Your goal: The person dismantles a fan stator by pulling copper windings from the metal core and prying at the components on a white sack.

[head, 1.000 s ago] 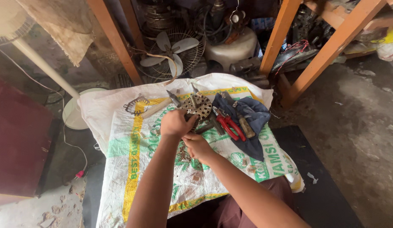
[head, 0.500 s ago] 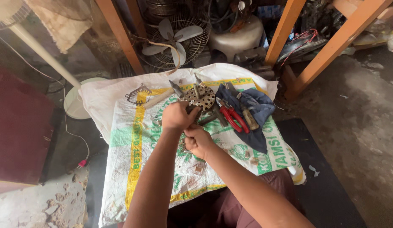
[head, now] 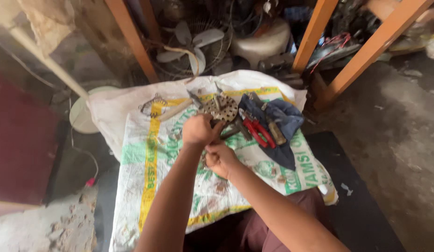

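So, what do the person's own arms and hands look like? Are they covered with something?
Both arms are bare to the frame edge: no sleeves, gloves, watch or rings show. The left hand and right hand are uncovered. Maroon cloth covers the lap below.

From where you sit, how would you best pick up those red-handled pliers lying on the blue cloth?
Take the red-handled pliers by the two red handles, coming from above on the near side. They lie flat on the blue cloth with the handles pointing toward you, bare of other tools. The metal nose points away, close to a wooden-handled tool, so a grip there looks cramped.
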